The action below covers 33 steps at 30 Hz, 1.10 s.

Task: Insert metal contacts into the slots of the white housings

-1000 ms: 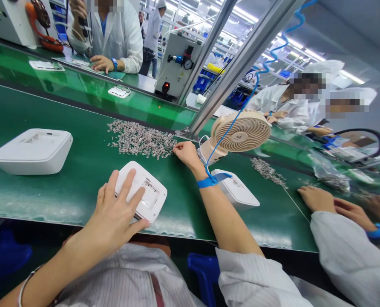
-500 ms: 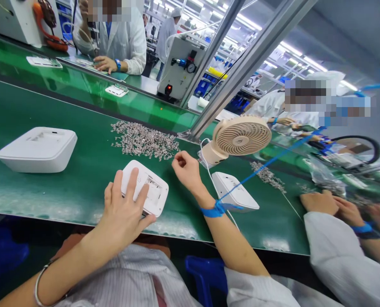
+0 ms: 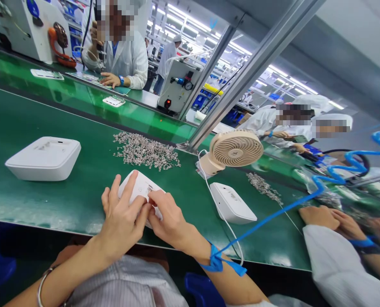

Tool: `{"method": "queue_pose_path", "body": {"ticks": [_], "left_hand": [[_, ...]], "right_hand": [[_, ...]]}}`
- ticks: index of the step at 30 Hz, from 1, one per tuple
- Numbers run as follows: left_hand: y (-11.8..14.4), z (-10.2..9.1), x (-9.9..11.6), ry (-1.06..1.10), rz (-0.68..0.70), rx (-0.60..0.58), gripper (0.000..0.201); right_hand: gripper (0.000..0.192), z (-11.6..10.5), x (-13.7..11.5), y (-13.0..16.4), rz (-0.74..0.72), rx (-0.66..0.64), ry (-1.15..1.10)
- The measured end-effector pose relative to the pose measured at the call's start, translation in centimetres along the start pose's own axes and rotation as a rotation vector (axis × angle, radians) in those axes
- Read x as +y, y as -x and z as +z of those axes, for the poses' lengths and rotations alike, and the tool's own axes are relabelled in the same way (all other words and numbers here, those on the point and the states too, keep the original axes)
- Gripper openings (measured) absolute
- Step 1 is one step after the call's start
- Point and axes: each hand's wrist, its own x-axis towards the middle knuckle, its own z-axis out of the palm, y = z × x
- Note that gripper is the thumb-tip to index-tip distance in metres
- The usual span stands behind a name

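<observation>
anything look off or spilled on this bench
Nothing looks damaged. The small metal parts lie loose in a scattered heap straight on the green belt, not in a tray, with strays at the edges. Both the left hand and right hand rest on the white housing.

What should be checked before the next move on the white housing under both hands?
1. Left hand steadying the small white plastic housing: ok, fingers spread flat on it.
2. Right hand at the housing's recess: ok, fingertips pressed there.
3. Small metal part in the right fingertips: cannot tell, hidden.
4. Pile of small silvery metal parts close by on the green belt: ok.
5. Blue coiled wrist strap on the right wrist: ok.
6. Beige desk fan's white cable apart from the housing: ok.
</observation>
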Motion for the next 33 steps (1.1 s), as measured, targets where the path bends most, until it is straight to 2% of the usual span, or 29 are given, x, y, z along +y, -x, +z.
{"method": "queue_pose_path", "body": {"ticks": [4,7,10,13,17,24,26,29,33], "left_hand": [[0.0,-0.1,0.3,0.036,-0.001,0.034,0.031],[0.0,0.1,0.3,0.055,0.019,0.044,0.029],[0.1,0.3,0.1,0.059,0.046,0.022,0.029],[0.1,0.4,0.0,0.059,0.041,0.008,0.031],[0.0,0.2,0.0,0.082,0.011,0.029,0.034],[0.3,0.5,-0.2,0.080,0.015,0.065,0.030],[0.5,0.8,-0.2,0.070,0.052,0.110,0.026],[1.0,1.4,-0.2,0.027,0.188,0.152,0.027],[1.8,2.3,0.1,-0.086,0.345,0.079,0.029]], "right_hand": [[0.027,-0.2,-0.1,0.3,0.028,0.058,-0.003],[0.031,-0.1,-0.2,0.8,0.014,0.069,-0.042],[0.036,-0.2,-0.4,1.1,0.023,0.067,-0.069],[0.030,-0.5,-0.5,1.1,0.064,0.066,-0.079],[0.019,-0.8,-0.7,1.0,0.140,0.047,-0.090],[0.014,-1.1,-0.1,0.6,0.274,-0.051,-0.201],[0.012,-1.2,0.8,0.7,0.335,-0.050,-0.183],[0.011,-1.1,2.2,0.9,0.463,-0.031,-0.165],[0.011,-0.8,3.2,1.3,0.582,-0.053,-0.161]]}}
